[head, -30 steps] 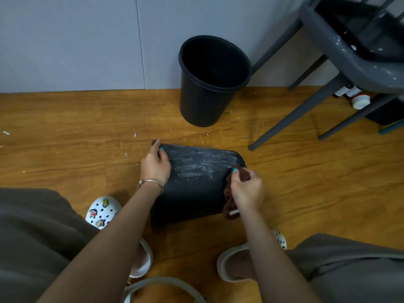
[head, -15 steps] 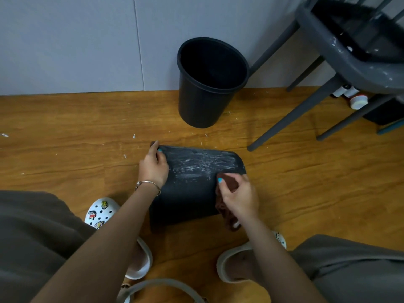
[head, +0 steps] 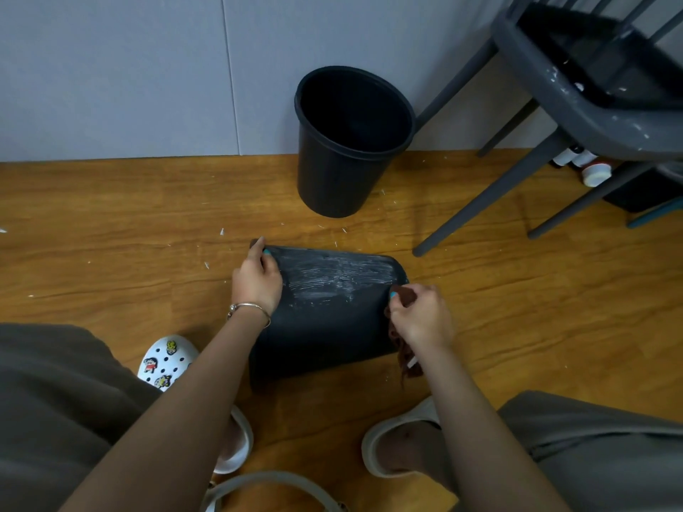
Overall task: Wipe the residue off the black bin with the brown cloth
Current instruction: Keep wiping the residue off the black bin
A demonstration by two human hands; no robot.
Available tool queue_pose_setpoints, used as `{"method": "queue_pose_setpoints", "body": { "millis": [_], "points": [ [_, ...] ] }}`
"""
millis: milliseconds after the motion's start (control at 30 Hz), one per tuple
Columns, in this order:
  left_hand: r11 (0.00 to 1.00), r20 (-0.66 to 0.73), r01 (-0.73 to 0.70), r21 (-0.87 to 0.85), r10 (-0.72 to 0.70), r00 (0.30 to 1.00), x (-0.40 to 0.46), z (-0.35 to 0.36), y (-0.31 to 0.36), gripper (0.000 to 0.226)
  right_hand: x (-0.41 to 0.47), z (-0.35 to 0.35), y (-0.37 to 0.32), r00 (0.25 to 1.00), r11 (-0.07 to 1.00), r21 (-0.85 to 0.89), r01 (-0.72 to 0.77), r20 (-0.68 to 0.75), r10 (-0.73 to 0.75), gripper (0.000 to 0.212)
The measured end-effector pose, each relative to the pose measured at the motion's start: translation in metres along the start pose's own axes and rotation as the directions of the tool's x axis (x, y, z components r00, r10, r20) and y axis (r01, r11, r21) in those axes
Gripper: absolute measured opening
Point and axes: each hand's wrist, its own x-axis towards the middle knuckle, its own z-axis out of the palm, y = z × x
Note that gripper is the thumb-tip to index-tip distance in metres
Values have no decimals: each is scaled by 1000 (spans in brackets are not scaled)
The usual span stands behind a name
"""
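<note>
A black bin (head: pixel 325 319) lies on its side on the wooden floor between my feet, with white streaky residue across its upper side. My left hand (head: pixel 257 277) rests on the bin's left end, fingers curled over its rim. My right hand (head: pixel 421 319) grips a bunched brown cloth (head: pixel 404 349) against the bin's right edge, near its base. Part of the cloth hangs below my hand.
A second black bin (head: pixel 351 142) stands upright by the grey wall. A grey chair (head: pixel 576 101) stands at the right, its leg (head: pixel 476 210) reaching the floor close to the lying bin. Bottles (head: pixel 591 168) sit under the chair. White flecks dot the floor.
My right hand with the cloth slid left onto the bin's side, then back right to its right edge. The left hand and the bin stayed in place.
</note>
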Motion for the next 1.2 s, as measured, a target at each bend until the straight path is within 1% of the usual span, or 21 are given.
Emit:
{"method": "queue_pose_setpoints", "body": {
  "millis": [100, 133, 167, 200, 267, 300, 333, 433, 467, 500, 600, 767, 867, 967, 1067, 1200],
  "points": [
    [1000, -2, -2, 7, 2, 1000, -3, -1, 1, 42, -7, 2, -2, 982, 979, -100, 178, 78, -170, 28],
    [1000, 4, -4, 4, 4, 1000, -4, -2, 1, 42, -3, -1, 3, 979, 974, -117, 193, 90, -183, 27],
    [1000, 9, -7, -2, 7, 1000, -5, -1, 2, 42, 4, -3, 8, 984, 979, -120, 163, 88, -153, 27],
    [1000, 7, -7, -8, 7, 1000, -4, -1, 2, 43, 11, -6, 11, 994, 990, -103, 98, 68, -91, 28],
    [1000, 2, 6, -14, -6, 1000, -1, 0, 3, 42, 17, -6, 9, 999, 999, -29, -33, -8, 33, 30],
    [1000, 3, 15, -11, -15, 1000, 0, 1, 3, 42, 15, -2, 5, 998, 999, -15, -49, -38, 48, 31],
    [1000, 7, 20, -4, -20, 1000, 1, 1, 4, 42, 9, 2, 1, 998, 999, -19, -27, -49, 26, 31],
    [999, 15, 17, 29, -18, 1000, 4, 0, 3, 43, -11, 12, -4, 986, 986, -35, 165, -13, -165, 33],
    [999, 18, 8, 48, -9, 1000, 4, 0, 3, 43, -10, 13, -1, 980, 979, -44, 200, -7, -200, 34],
    [998, 24, 1, 68, -3, 1000, 4, 0, 4, 43, -4, 12, 2, 982, 982, -42, 187, -14, -188, 35],
    [997, 28, 4, 81, -6, 1000, 7, 0, 6, 43, 18, 8, 2, 996, 998, 10, 69, -49, -69, 37],
    [998, 33, 10, 58, -12, 999, 5, 1, 1, 44, 44, -1, -3, 997, 999, -26, -29, -71, 27, 31],
    [998, 28, 10, 62, -12, 1000, 3, 1, 2, 44, 47, -1, -1, 994, 998, -28, -50, -94, 47, 30],
    [999, -7, 26, 35, -26, 1000, 0, 1, 3, 44, 48, 4, -6, 991, 998, -20, -55, -125, 52, 32],
    [999, -25, 45, 5, -45, 999, -1, 1, 4, 43, 57, 5, -11, 988, 994, -27, -104, -115, 100, 31],
    [1000, -38, 31, 4, -31, 999, -7, -1, 5, 43, 64, 9, -7, 987, 992, -37, -117, -117, 112, 31]
  ]
}}
